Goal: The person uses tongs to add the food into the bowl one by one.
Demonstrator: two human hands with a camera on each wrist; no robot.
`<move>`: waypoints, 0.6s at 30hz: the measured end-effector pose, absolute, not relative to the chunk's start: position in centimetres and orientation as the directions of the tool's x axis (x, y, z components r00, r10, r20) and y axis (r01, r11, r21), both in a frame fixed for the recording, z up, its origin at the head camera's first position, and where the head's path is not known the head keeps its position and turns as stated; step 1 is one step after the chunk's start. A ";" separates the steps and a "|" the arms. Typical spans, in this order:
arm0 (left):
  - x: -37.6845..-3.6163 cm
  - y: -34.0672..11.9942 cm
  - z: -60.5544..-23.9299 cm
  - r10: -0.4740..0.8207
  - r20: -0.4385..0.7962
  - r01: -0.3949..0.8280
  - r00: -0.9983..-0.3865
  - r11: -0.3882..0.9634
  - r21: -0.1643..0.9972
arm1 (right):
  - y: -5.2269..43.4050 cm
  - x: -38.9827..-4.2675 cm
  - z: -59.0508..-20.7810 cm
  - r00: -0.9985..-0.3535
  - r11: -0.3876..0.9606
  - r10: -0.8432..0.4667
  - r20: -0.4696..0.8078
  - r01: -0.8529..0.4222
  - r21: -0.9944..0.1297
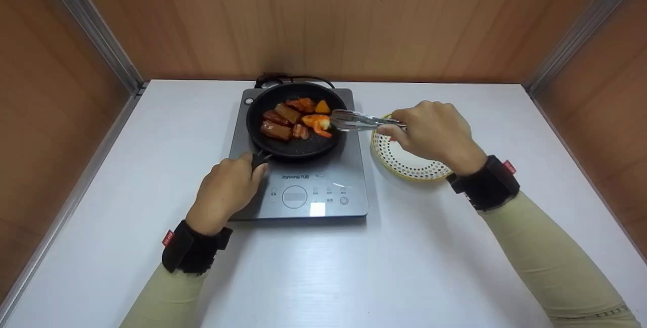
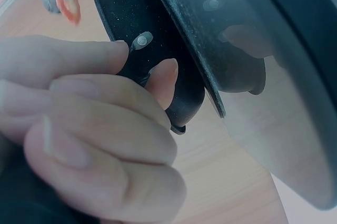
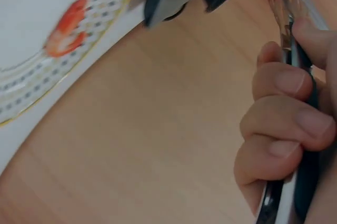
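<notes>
My left hand (image 1: pixel 225 189) grips the short black handle (image 1: pixel 260 159) of a frying pan (image 1: pixel 314 147). Brown glazed slabs of meat (image 1: pixel 276 130) and orange pieces (image 1: pixel 322 107) lie in the pan. Metal tongs (image 1: pixel 361 122) are held in my right hand (image 1: pixel 437 133), fingers wrapped round them. At the tong tips, over the pan's right side, is an orange-and-white shrimp (image 1: pixel 321 126). Another shrimp (image 3: pixel 66 29) lies on the white plate (image 1: pixel 404 165), which is partly hidden under my right hand in the head view.
The pan stands on a grey induction cooker (image 1: pixel 331 209) with touch controls at its front. A black cord (image 1: pixel 308 77) lies behind it. Wooden panels (image 1: pixel 323 19) enclose the white table (image 1: pixel 303 277) at the back and sides.
</notes>
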State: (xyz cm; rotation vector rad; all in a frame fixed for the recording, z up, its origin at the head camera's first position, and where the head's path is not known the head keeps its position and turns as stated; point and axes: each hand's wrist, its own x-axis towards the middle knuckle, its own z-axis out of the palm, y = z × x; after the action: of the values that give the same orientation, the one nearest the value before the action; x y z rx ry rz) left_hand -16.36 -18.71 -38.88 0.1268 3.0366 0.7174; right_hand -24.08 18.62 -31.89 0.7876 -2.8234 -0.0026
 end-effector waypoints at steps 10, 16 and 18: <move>-16.4 -18.7 -39.0 0.082 -0.002 0.072 -0.997 0.891 0.448 | 11.9 -24.9 -31.9 -0.852 0.852 -0.523 0.028 -0.523 0.004; -16.5 -18.8 -39.0 0.079 -0.014 0.065 -0.997 0.891 0.449 | 9.6 -25.0 -32.4 -0.870 0.871 -0.492 -0.047 -0.492 -0.002; -16.5 -18.8 -39.0 0.078 -0.012 0.064 -0.997 0.892 0.448 | 9.0 -24.9 -32.5 -0.877 0.879 -0.476 -0.061 -0.477 -0.006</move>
State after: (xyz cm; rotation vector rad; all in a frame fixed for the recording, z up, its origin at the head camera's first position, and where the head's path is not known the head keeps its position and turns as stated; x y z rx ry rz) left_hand -16.48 -18.79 -38.98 0.1137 3.0272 0.7147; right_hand -24.90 8.99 -32.51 0.7879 -3.1039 -0.0144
